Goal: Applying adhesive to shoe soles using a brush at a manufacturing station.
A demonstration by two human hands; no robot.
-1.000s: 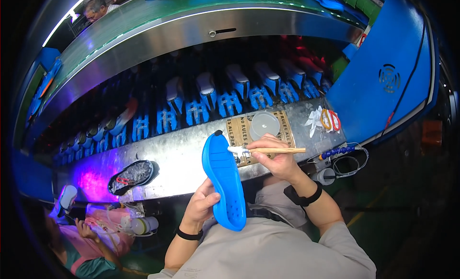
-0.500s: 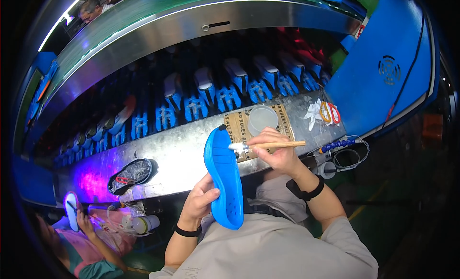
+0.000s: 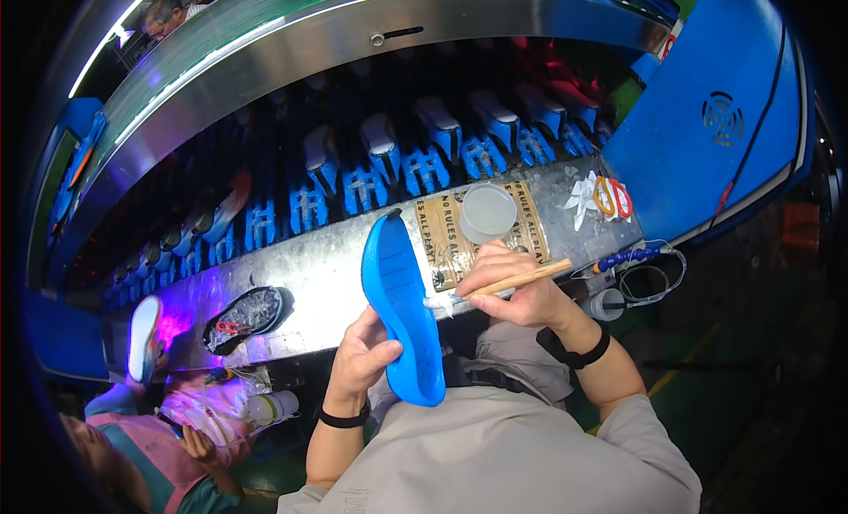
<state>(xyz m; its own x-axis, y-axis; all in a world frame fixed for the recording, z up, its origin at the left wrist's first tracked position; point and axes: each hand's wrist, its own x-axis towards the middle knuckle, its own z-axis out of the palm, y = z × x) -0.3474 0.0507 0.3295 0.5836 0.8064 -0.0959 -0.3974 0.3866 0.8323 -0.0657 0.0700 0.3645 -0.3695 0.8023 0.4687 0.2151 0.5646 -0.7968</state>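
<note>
A blue shoe sole [image 3: 397, 311] with a raised rim and a dark toe tip is tilted upright in front of me. My left hand [image 3: 364, 355] grips its left edge, thumb over the rim. My right hand [image 3: 508, 289] is closed round the wooden handle of a brush [image 3: 530, 276]. The white, wet-looking bristles are at the sole's right rim near its middle; whether they touch it I cannot tell. Beyond my right hand a round translucent tub [image 3: 488, 212] stands on a printed cardboard sheet [image 3: 433, 240].
A metal ledge [image 3: 327, 293] carries a black tray [image 3: 243, 320], crumpled white scraps and red and yellow scissors [image 3: 614, 198]. Behind it runs a row of blue holders [image 3: 424, 170] with shoe forms. A blue machine panel [image 3: 707, 117] stands right. At left, a co-worker holds a white-soled shoe [image 3: 144, 337].
The brush has moved from the sole's inner upper part down to its right rim. The sole has shifted slightly left and up. The co-worker's shoe has been raised.
</note>
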